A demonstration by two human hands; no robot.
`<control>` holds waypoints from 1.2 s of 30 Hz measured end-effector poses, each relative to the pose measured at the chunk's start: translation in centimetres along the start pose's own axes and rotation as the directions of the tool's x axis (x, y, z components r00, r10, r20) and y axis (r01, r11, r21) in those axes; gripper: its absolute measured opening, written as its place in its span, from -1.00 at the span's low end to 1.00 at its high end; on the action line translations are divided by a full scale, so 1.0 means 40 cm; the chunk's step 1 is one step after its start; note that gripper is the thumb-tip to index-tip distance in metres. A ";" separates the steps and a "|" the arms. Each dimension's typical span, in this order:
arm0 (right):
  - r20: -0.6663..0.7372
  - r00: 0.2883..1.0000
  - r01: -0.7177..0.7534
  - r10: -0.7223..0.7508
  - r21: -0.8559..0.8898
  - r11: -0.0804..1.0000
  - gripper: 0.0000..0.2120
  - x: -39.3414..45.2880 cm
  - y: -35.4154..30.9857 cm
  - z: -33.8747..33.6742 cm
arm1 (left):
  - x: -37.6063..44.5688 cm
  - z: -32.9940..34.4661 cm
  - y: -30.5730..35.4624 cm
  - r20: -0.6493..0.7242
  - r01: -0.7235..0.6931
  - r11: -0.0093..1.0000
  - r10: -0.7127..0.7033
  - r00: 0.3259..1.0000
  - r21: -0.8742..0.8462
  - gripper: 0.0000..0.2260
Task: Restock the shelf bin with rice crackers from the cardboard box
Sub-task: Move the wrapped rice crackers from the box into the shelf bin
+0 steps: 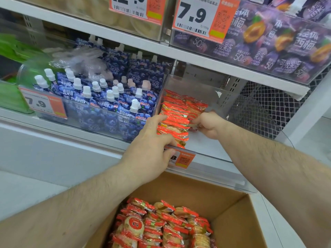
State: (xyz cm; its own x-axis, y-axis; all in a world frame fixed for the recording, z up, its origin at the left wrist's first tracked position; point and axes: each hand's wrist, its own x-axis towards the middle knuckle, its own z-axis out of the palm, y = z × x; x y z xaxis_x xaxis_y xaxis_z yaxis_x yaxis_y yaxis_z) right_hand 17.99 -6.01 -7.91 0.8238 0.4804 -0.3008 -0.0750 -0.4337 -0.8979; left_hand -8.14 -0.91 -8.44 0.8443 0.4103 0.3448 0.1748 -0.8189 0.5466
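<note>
Item: rice cracker packets (174,114), red wrappers, lay stacked in the clear shelf bin (211,97), the row running away from us. Our left hand (152,145) pressed its side with fingers (157,120) together; our right hand (208,125) pinched one packet. Cardboard box (232,212) sat below both hands; neighbouring tag (42,102) read 7.9.

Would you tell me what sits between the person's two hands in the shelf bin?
In the head view, a row of red rice cracker packs stands between the left hand and the right hand, both touching it.
</note>
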 end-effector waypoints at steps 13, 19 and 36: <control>-0.224 0.966 -0.144 0.130 -0.049 0.988 -0.73 -0.070 -0.022 -0.026 | -0.009 0.003 -0.006 -0.054 -0.026 0.992 0.020 0.998 -0.120 -0.89; 0.423 0.870 -0.323 0.254 0.098 0.941 -0.31 -0.188 -0.076 0.060 | -0.005 0.002 -0.004 -0.070 -0.027 0.990 0.017 0.997 -0.139 -0.93; -0.187 0.556 0.567 -0.810 -0.628 0.534 -0.86 -0.434 0.002 0.059 | -0.062 0.013 0.038 -0.119 -0.400 0.916 0.399 0.909 0.023 -0.88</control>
State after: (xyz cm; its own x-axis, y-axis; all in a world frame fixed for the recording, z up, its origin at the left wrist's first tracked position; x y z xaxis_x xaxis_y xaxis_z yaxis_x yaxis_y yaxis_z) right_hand 2.37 -12.57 -3.53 0.6235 0.4760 0.6202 0.7797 -0.4375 -0.4481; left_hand -9.71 -3.37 -8.86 0.7771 0.0935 0.6224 -0.1656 -0.9237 0.3455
